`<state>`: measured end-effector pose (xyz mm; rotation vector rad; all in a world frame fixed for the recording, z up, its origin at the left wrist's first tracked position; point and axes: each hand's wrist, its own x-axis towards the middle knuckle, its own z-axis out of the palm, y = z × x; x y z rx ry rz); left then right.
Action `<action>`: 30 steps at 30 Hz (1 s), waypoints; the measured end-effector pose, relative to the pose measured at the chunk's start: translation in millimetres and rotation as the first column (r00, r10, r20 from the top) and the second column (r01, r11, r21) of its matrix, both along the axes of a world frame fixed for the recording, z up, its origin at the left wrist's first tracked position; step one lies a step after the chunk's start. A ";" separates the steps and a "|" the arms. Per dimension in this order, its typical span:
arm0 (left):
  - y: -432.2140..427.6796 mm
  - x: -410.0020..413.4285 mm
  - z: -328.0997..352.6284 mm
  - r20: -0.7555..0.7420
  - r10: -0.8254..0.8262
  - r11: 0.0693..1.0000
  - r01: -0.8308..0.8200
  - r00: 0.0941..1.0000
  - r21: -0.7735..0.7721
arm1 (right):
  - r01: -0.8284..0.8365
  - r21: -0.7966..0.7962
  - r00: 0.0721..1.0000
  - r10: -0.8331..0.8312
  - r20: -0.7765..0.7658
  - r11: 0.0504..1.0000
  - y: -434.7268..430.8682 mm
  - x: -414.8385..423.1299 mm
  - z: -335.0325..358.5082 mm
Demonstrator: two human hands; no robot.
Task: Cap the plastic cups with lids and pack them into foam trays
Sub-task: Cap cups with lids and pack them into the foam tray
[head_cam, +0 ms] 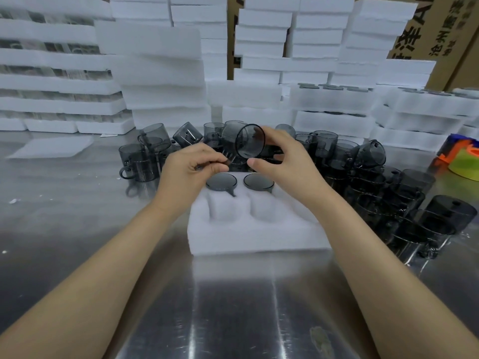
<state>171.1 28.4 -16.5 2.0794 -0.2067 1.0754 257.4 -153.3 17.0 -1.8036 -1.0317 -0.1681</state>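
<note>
Above steel table (233,307) and foam tray (259,237), a smoky cup (250,141) is gripped by right hand (285,161), a lid (224,162) pinched by left hand (186,172).

From my remote seat, the brushed stainless-steel desk (233,307) fills the lower half of the view and shows bright streaks of reflected light. At 5 o'clock a dull greyish smudge (321,338) marks its surface. At 9 o'clock, small white crumbs (13,201) lie scattered on the metal. A thin flat white sheet (51,147) lies on the desk at 10 o'clock. Brown cardboard boxes with dark printed characters (440,35) stand at 1 to 2 o'clock. At 3 o'clock, at the frame edge, I see a bright plastic object in yellow-green, orange and blue (464,161); I cannot tell what it is.
</note>
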 end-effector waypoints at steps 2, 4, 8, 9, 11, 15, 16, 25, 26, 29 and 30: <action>2.5 0.8 -1.0 -0.033 0.027 0.997 -0.024 0.999 0.072 | 0.000 0.016 0.999 -0.001 0.034 1.000 1.6 -2.4 -1.4; 4.4 1.0 -1.1 -0.051 0.061 0.979 -0.050 0.997 0.196 | -0.028 0.030 0.998 0.026 0.053 0.999 4.0 -6.2 -3.0; 1.6 -3.0 3.1 -0.017 0.125 0.913 -0.108 0.992 0.393 | -0.084 0.000 0.988 0.083 0.133 0.996 9.8 -13.2 -5.5; 0.7 -4.1 4.1 -0.004 0.134 0.899 -0.120 0.991 0.422 | -0.086 -0.013 0.985 0.087 0.150 0.996 10.9 -14.3 -6.6; -0.5 -5.4 5.1 0.010 0.146 0.874 -0.134 0.989 0.467 | -0.075 -0.020 0.982 0.077 0.173 0.997 12.3 -15.2 -8.2; -1.2 -6.8 7.7 0.061 0.163 0.803 -0.168 0.985 0.571 | -0.020 0.031 0.979 0.014 0.203 0.999 13.9 -14.3 -9.1; -1.6 -7.1 8.4 0.083 0.162 0.787 -0.179 0.983 0.591 | -0.005 0.044 0.979 -0.004 0.203 0.999 14.3 -14.3 -8.9; -2.2 -3.1 5.6 0.034 0.172 0.863 -0.167 0.984 0.478 | 0.250 0.047 0.958 -0.254 0.135 0.967 -3.7 5.0 4.4; -1.9 -2.8 5.1 0.023 0.175 0.869 -0.165 0.984 0.467 | 0.278 0.044 0.956 -0.280 0.085 0.960 -8.5 9.7 7.2; -2.1 -2.9 4.5 -0.010 0.183 0.882 -0.159 0.983 0.443 | 0.225 -0.007 0.967 -0.225 -0.122 0.974 -27.2 23.2 14.1; -2.4 -2.9 4.5 -0.017 0.188 0.883 -0.161 0.982 0.441 | 0.189 -0.080 0.966 -0.200 -0.162 0.979 -33.7 26.5 15.4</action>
